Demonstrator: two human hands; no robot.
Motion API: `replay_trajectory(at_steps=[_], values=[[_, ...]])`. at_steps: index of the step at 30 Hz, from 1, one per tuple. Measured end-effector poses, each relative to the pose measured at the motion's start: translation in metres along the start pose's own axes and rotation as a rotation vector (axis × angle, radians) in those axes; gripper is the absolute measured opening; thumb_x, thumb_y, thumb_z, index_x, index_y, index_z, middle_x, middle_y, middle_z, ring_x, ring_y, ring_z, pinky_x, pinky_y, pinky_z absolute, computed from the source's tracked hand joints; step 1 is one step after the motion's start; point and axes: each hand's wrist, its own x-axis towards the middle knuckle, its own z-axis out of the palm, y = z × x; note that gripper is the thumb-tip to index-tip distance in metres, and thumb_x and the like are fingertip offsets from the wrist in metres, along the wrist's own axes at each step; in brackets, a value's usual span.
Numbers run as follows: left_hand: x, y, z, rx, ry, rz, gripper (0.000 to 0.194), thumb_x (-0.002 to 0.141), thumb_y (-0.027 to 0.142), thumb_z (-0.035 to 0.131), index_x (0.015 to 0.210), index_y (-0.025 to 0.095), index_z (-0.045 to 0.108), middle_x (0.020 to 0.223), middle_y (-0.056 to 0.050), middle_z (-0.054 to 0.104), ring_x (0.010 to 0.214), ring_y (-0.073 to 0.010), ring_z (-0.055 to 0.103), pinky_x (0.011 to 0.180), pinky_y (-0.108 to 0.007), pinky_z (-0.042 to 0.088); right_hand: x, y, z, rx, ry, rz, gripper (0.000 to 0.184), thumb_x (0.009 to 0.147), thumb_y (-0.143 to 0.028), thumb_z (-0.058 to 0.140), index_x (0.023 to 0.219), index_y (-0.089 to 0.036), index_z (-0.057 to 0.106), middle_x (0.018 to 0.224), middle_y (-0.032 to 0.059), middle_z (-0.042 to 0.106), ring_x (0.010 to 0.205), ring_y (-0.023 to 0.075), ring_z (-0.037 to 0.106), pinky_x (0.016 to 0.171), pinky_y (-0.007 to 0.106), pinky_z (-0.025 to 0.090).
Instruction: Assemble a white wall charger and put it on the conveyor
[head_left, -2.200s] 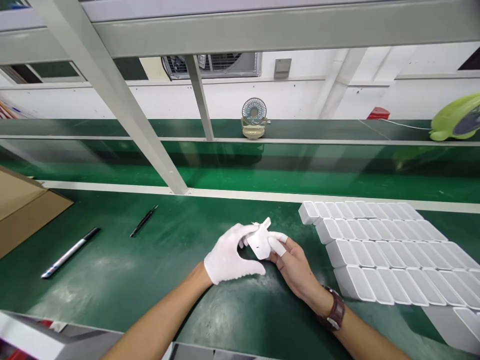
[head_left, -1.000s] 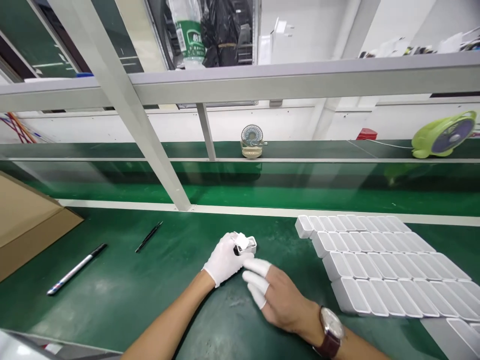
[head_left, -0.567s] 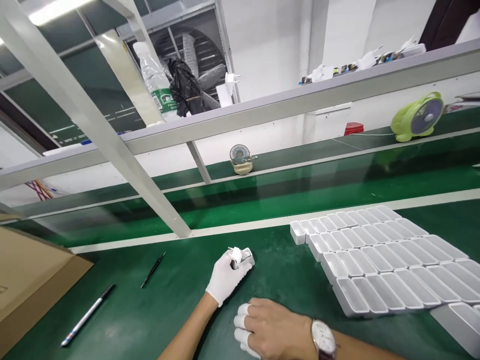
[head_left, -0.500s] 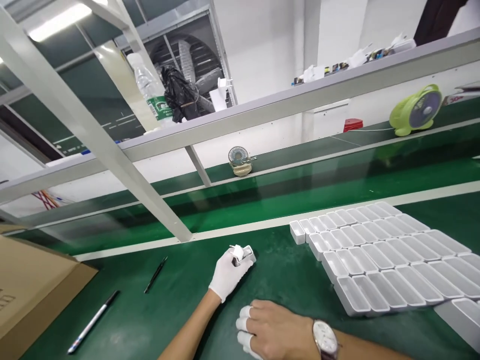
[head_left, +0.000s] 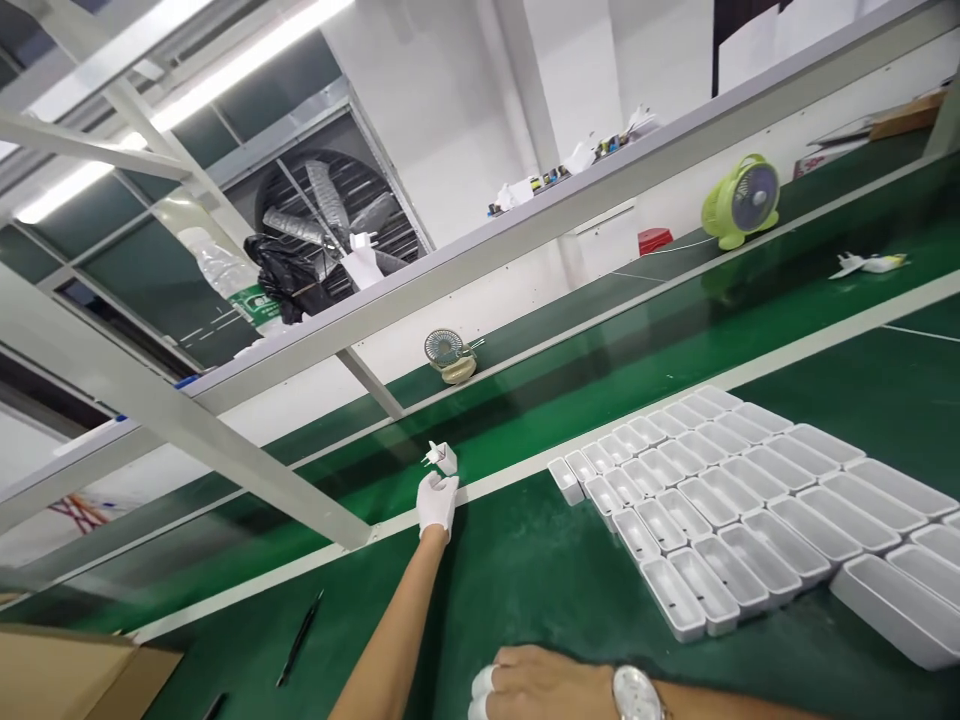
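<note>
My left hand (head_left: 436, 502), in a white glove, reaches out to the far edge of the green work table. Just beyond its fingertips a white plug-in adapter housing (head_left: 442, 458) stands on the green belt, its plug part sticking out to the left. The fingers appear slightly apart and not wrapped round the housing; whether they still touch it is hard to see. My right hand (head_left: 525, 684) lies on the table at the bottom edge, white covers on its fingertips and a watch on the wrist. It appears to hold nothing, though the frame cuts off part of it.
Rows of white open plastic cases (head_left: 720, 500) cover the right of the table. A black pen-like tool (head_left: 300, 638) lies to the left, near a cardboard box (head_left: 67, 670). A slanting metal post (head_left: 247, 450) stands left of my reach. Small white parts (head_left: 868, 263) lie farther along the belt.
My left hand has moved forward from the table to the belt, taking the adapter housing there. The view has tilted and shifted. My right hand stays on the table.
</note>
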Motion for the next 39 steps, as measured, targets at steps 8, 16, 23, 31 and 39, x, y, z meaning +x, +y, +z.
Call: replay_trajectory(at_steps=[8, 16, 23, 31, 39], values=[[-0.098, 0.036, 0.037, -0.043, -0.545, 0.414, 0.051, 0.078, 0.037, 0.074, 0.126, 0.024, 0.063, 0.092, -0.002, 0.065, 0.069, -0.0129, 0.059, 0.072, -0.028, 0.053, -0.003, 0.0, -0.013, -0.044, 0.005, -0.084, 0.022, 0.091, -0.038, 0.068, 0.081, -0.021, 0.059, 0.089, -0.0044, 0.068, 0.076, 0.0146, 0.055, 0.073, 0.03, 0.04], [-0.122, 0.071, 0.05, 0.211, -0.621, 0.718, 0.015, 0.089, 0.03, 0.061, 0.092, 0.023, 0.074, 0.081, -0.003, 0.062, 0.081, -0.0185, 0.058, 0.078, -0.032, 0.048, 0.0, 0.002, -0.014, -0.039, -0.012, -0.083, 0.025, 0.094, -0.038, 0.065, 0.078, -0.022, 0.055, 0.091, -0.0072, 0.069, 0.081, 0.0115, 0.056, 0.075, 0.027, 0.041], [-0.104, 0.033, -0.01, 0.181, -0.532, 0.739, 0.017, 0.094, 0.031, 0.057, 0.089, 0.021, 0.07, 0.088, -0.004, 0.057, 0.078, -0.0157, 0.057, 0.075, -0.029, 0.049, -0.002, 0.003, -0.02, -0.043, -0.003, -0.043, 0.022, 0.091, -0.035, 0.069, 0.079, -0.021, 0.057, 0.087, -0.0071, 0.069, 0.081, 0.0112, 0.057, 0.078, 0.028, 0.041], [-0.106, -0.004, -0.064, 0.185, -0.47, 0.733, 0.014, 0.095, 0.027, 0.057, 0.095, 0.023, 0.07, 0.093, -0.004, 0.056, 0.085, -0.0162, 0.06, 0.077, -0.029, 0.052, -0.005, -0.008, -0.025, -0.06, 0.029, -0.006, 0.031, 0.093, -0.035, 0.065, 0.068, -0.02, 0.053, 0.073, -0.0037, 0.062, 0.072, 0.0146, 0.052, 0.071, 0.032, 0.039], [-0.118, -0.019, -0.064, 0.033, -0.336, 0.718, 0.015, 0.077, 0.02, 0.074, 0.067, 0.021, 0.063, 0.096, -0.006, 0.06, 0.095, -0.0215, 0.061, 0.084, -0.036, 0.053, -0.011, -0.011, -0.011, -0.004, -0.018, -0.004, 0.021, 0.101, -0.036, 0.053, 0.091, -0.022, 0.065, 0.101, 0.0007, 0.072, 0.1, 0.0146, 0.062, 0.093, 0.029, 0.045]])
